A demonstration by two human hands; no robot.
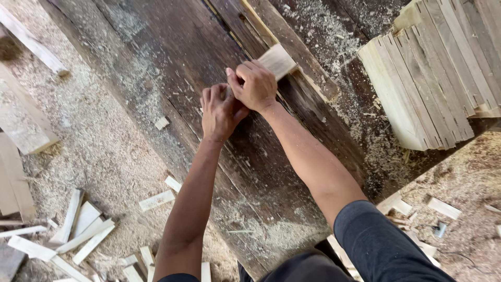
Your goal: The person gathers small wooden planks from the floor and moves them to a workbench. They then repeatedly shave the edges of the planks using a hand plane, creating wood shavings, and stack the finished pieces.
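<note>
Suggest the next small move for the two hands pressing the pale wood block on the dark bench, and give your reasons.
Probably slide the pale wood block a little further along the slot in the dark plank bench. Both the right hand and left hand press its near end, and its far end already lies beside that gap.

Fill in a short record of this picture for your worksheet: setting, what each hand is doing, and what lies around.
Setting: dark bench dusted with sawdust
Left hand: gripping the near end of a pale wood piece
Right hand: closed over the same wood piece, touching the left hand
Wood piece: lies along a slot in the bench, far end showing
Right of bench: stack of slats
Floor, left: offcuts
On bench: one small chip
</note>
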